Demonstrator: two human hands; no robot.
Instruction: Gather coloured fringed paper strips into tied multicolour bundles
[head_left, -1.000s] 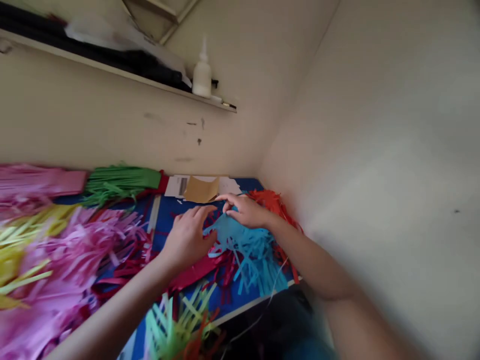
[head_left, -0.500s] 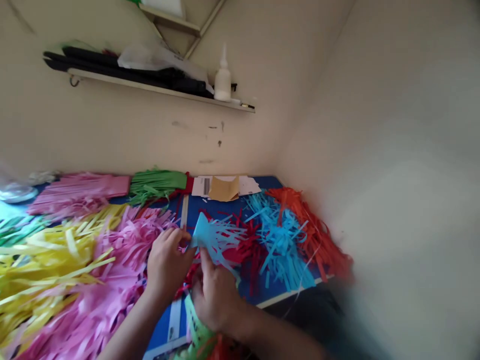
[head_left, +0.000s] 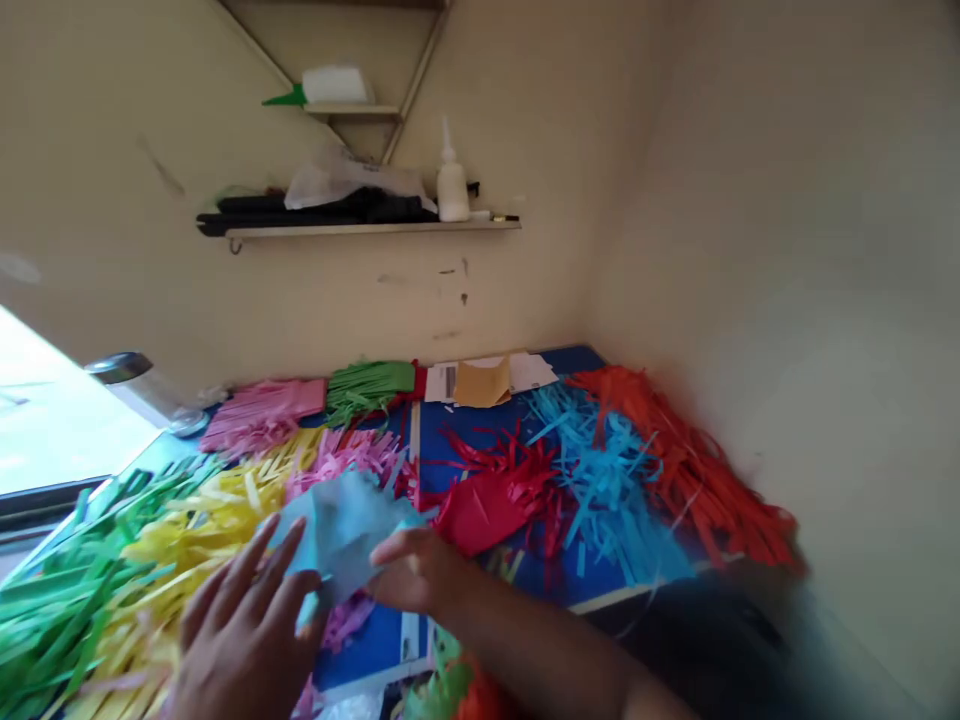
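Observation:
A light blue sheet of thin paper [head_left: 352, 535] is spread between my hands over the pink and yellow fringes, slightly blurred. My left hand [head_left: 247, 630] is at its left edge, fingers curved and somewhat apart, with blue paper showing between them. Thumb and fingers of my right hand [head_left: 416, 570] pinch the sheet's right side. Just beyond the right hand lies a red fringed paper piece [head_left: 480, 510] on the blue table [head_left: 442, 450]. Pink fringed paper [head_left: 360, 455] lies behind the sheet, and yellow fringed paper [head_left: 202, 515] to its left.
Green fringe [head_left: 67, 580] covers the table's left side; blue [head_left: 600, 480] and orange-red fringes [head_left: 690, 460] lie on the right. Folded pink [head_left: 270, 405] and green bundles [head_left: 375, 385] and cards [head_left: 484, 382] line the back. A wall shelf [head_left: 360, 230] holds a white bottle [head_left: 452, 190].
The light blue fringed paper has moved left and toward me, and is spread wider. My left hand has moved left and down. The camera view has turned left.

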